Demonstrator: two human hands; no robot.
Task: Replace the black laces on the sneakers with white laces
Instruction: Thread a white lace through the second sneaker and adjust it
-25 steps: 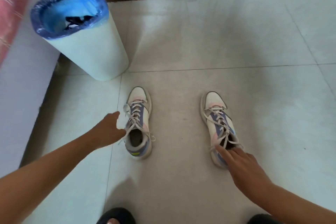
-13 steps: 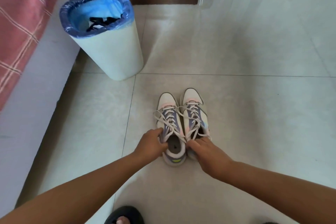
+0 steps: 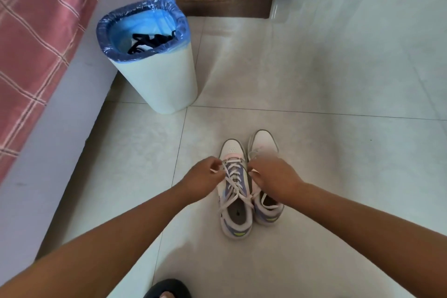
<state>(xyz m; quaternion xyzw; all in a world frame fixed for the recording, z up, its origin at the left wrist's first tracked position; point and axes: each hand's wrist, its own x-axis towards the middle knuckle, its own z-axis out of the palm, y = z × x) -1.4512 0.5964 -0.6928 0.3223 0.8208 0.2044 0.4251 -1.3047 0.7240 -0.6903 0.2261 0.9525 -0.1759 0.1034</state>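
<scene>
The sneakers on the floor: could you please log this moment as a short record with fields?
sneakers: left sneaker and right sneaker side by side on the tiled floor, toes pointing away
laces on sneakers: white laces, ends loose
left hand: pinches a lace end
right hand: fingers curled at the lacing, blurred
black laces: inside the bin
bin liner: blue

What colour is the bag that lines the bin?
Blue, translucent plastic bag, folded over the rim of the white bin; shown in the head view.
</scene>
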